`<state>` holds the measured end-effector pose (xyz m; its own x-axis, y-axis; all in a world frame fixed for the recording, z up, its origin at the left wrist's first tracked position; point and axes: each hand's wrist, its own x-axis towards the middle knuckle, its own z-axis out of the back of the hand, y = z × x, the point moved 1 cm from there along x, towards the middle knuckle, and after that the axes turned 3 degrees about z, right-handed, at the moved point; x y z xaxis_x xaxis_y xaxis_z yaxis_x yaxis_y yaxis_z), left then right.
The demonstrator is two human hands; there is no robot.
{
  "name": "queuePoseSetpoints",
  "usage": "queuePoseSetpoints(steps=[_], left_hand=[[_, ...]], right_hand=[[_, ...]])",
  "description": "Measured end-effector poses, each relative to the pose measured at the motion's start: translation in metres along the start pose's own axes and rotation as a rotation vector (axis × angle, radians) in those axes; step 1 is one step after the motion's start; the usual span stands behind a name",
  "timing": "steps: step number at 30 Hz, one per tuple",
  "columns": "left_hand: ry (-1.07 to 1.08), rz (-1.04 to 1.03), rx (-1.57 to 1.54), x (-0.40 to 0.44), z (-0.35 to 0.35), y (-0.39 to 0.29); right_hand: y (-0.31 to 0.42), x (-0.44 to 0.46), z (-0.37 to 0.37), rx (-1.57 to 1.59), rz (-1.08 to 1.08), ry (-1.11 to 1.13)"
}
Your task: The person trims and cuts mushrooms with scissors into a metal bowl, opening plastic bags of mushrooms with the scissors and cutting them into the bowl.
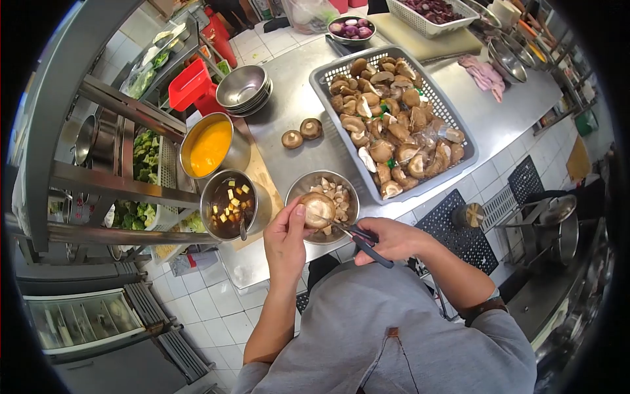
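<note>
Gray apron cloth (413,328) fills the near foreground, with the person's two bare hands reaching out over the near edge of a steel table (279,82). The left hand (287,231) has its thumb and fingers pinched together on a brown-capped mushroom (315,213), pale underside showing. The right hand (388,240) is wrapped around the dark handles of scissors (372,253), whose blades reach the mushroom's edge (whether they are cutting into it, I cannot tell). Both hands work above the near side of a steel bowl (296,190), and the mushroom hides part of the chopped pale pieces (338,196) inside.

Space at the left is tight: a steel pot of orange liquid (210,148) and another of dark liquid with pale cubes (226,209) stand close together, the second just beside the left hand, and a metal rack (125,180) runs past them. At the right, a gray perforated basket (430,184) heaped with mushrooms takes up much of the table. Beyond the bowl lie two whole mushrooms (301,134); farther off are stacked steel bowls (241,87), a bowl of purple onions (352,29) and a pink cloth (483,77).
</note>
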<state>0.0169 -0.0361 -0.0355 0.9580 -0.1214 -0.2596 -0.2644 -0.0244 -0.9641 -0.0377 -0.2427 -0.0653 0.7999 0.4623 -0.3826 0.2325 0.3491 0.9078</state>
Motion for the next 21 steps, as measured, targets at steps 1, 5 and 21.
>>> queuePoseSetpoints(steps=[1,5,21], left_hand=[[-0.006,-0.018,0.036,-0.001,-0.003,-0.001],[-0.035,-0.037,0.036,-0.004,-0.007,-0.005],[-0.091,-0.066,0.016,0.004,0.004,-0.011]], right_hand=[[0.000,0.001,0.001,0.027,-0.005,0.010],[-0.008,0.007,-0.003,0.169,-0.008,0.015],[-0.031,-0.020,0.011,0.403,0.048,-0.201]])
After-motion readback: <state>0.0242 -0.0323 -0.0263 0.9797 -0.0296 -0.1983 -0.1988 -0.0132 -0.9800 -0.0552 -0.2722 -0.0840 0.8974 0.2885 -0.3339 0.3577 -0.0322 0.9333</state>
